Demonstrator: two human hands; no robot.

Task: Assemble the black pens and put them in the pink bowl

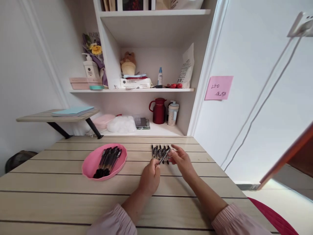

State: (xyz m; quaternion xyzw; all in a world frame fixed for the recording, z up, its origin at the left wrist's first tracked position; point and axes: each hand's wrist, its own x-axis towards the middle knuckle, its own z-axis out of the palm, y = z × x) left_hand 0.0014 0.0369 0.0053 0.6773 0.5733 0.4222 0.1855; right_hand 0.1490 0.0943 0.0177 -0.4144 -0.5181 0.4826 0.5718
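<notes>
Slatted table [61, 201]: left fingers [154, 162] pinching pen [164, 155]; right fingers [178, 149] at far end, grip unclear; pens behind [159, 152] partly hidden.

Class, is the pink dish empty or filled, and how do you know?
Partly filled: a bunch of pens lies in the dish, with bare pink around them.
</notes>
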